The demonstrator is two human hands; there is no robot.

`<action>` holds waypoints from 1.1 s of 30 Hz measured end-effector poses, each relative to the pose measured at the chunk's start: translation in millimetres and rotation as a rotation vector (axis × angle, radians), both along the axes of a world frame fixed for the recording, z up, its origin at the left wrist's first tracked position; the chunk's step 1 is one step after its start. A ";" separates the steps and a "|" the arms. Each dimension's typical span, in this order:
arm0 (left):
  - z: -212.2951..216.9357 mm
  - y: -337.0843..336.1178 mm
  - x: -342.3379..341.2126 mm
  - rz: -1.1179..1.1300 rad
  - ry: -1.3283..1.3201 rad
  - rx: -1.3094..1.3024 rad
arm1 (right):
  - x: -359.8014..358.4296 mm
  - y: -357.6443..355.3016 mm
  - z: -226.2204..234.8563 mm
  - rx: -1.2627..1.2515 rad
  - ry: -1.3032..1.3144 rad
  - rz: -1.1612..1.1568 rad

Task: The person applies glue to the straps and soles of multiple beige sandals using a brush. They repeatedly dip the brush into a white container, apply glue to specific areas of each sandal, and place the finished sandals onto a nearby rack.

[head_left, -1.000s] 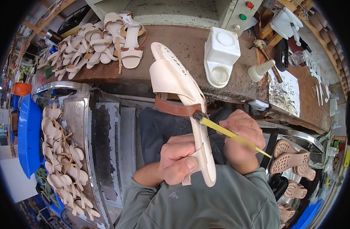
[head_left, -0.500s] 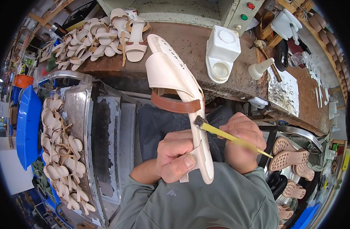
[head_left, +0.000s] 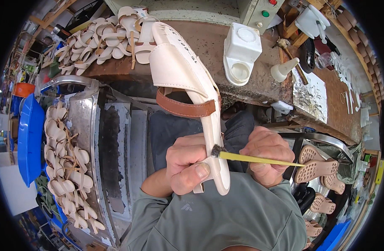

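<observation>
My left hand grips a cream sandal upper near its heel end, thumb pressed over the heel strap. It stands toe up in front of me, with a wide cream band across the toe part and a brown strap below that. My right hand is closed around a brush with a thin yellow handle. The brush's dark bristles touch the sandal's edge just above my left thumb. Some of the fingers of my left hand are hidden behind the sandal.
On the brown bench stand a white glue dispenser and a white cone-tipped bottle. Sandal uppers lie piled at the far left and on a metal rack. Beige soles sit on the right; a blue tray stands left.
The brush has slid down the sandal's edge toward the heel, and its handle lies flatter. The sandal has shifted slightly left and up in view.
</observation>
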State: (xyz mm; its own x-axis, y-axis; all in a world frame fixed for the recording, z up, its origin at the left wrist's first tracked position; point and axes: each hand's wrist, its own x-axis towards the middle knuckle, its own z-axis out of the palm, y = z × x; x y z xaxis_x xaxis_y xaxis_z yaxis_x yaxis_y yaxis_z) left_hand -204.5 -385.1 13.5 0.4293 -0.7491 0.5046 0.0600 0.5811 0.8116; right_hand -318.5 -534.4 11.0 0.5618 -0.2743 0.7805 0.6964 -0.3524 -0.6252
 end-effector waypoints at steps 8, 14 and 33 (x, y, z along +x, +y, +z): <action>-1.7 -2.4 -0.7 0.054 0.066 -0.022 | 1.0 -1.1 7.9 -0.079 -0.012 0.034; -4.3 2.3 0.4 0.063 0.054 -0.004 | -12.7 1.5 8.7 -0.084 0.011 0.152; 17.0 11.1 -4.9 0.078 -0.163 0.054 | 31.2 -20.1 36.8 -0.237 -0.112 -0.124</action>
